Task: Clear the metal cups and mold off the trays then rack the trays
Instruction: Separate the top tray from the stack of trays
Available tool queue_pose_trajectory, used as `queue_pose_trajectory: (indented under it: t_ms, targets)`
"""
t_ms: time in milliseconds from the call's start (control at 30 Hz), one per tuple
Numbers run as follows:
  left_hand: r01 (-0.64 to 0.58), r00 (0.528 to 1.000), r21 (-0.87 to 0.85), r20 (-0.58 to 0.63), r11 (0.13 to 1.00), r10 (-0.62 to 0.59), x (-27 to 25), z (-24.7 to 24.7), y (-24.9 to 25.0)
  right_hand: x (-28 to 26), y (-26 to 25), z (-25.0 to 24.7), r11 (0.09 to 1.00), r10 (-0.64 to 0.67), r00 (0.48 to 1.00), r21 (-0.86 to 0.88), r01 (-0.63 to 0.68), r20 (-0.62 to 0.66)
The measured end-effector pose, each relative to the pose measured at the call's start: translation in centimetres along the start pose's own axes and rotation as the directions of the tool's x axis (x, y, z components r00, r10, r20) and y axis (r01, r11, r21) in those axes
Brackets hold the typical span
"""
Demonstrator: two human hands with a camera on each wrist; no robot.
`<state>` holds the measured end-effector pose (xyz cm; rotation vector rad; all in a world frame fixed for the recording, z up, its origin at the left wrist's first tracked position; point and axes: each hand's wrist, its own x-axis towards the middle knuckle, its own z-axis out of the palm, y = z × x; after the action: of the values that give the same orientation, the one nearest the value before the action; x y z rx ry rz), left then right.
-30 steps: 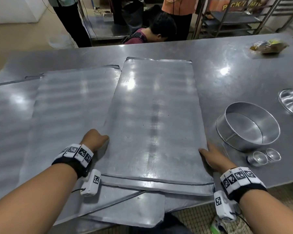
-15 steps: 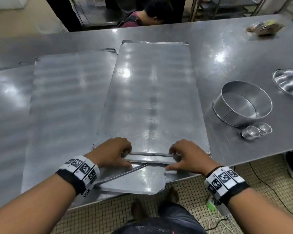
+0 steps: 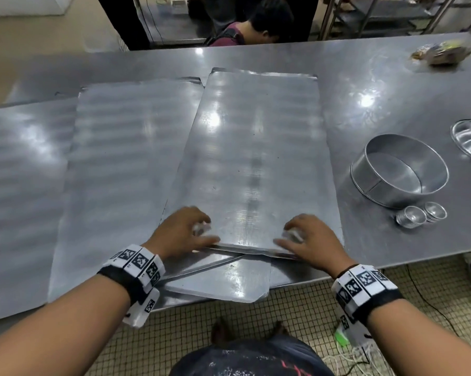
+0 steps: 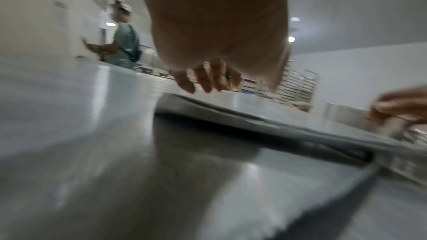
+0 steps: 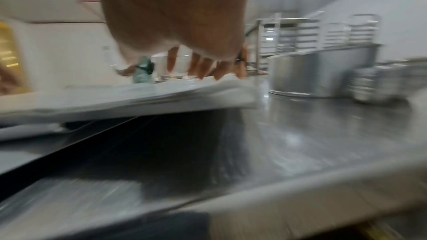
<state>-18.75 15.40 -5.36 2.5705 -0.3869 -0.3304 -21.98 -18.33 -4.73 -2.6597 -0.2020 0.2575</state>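
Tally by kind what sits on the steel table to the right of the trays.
Round metal ring mould: 1
Small round metal cups: 2
Shiny metal dish at the right edge: 1
Crumpled wrapped packet: 1
Total: 5

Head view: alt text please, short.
Both hands, left hand and right hand, rest on the near edge of the top tray on a steel table; round mold and two small cups sit right.
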Motion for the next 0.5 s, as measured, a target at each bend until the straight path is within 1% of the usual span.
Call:
queue_pose_trajectory:
  t_ms: [33,67,100,133,167,200,267,333,400,500]
  targets:
    - [0.054,0.992,-0.016,-0.11,0.998,-0.056,0.1,-0.3,-0.8,0.0,1.0,-0.3,0.994,0.104,0.986,0.04,-0.1,-0.13]
    - [0.135,0.97,-0.037,-0.201,0.99,-0.139,0.2,-0.6,-1.6,0.0,2.1,-0.5,0.971,0.236,0.942,0.084,-0.222,-0.239]
    - [0.232,0.938,-0.067,-0.25,0.97,-0.242,0.3,-1.0,-2.4,-0.1,3.2,-0.8,0.932,0.363,0.883,0.135,-0.338,-0.297]
    - [0.32,0.904,-0.109,-0.261,0.941,-0.338,0.3,-1.2,-3.2,-0.3,4.2,-0.9,0.881,0.472,0.831,0.191,-0.432,-0.295]
    - [0.385,0.877,-0.149,-0.25,0.911,-0.412,0.3,-1.4,-3.6,-0.5,5.0,-1.0,0.829,0.554,0.794,0.25,-0.5,-0.251]
    - [0.423,0.856,-0.179,-0.241,0.888,-0.457,0.4,-1.4,-4.0,-0.6,5.5,-0.9,0.78,0.61,0.771,0.31,-0.543,-0.184]
    - [0.445,0.841,-0.205,-0.238,0.872,-0.485,0.5,-1.2,-4.1,-0.6,6.2,-0.3,0.7,0.661,0.747,0.418,-0.579,-0.072]
    - [0.451,0.838,-0.224,-0.228,0.864,-0.496,0.7,-1.1,-3.7,-0.2,6.6,0.5,0.644,0.668,0.743,0.518,-0.562,-0.024]
    - [0.462,0.831,-0.231,-0.223,0.856,-0.509,1.0,-1.0,-3.6,0.2,6.5,0.7,0.625,0.648,0.761,0.587,-0.514,-0.025]
    - [0.46,0.829,-0.259,-0.217,0.849,-0.515,1.2,-1.0,-3.8,0.6,6.6,-0.2,0.645,0.602,0.796,0.626,-0.439,-0.062]
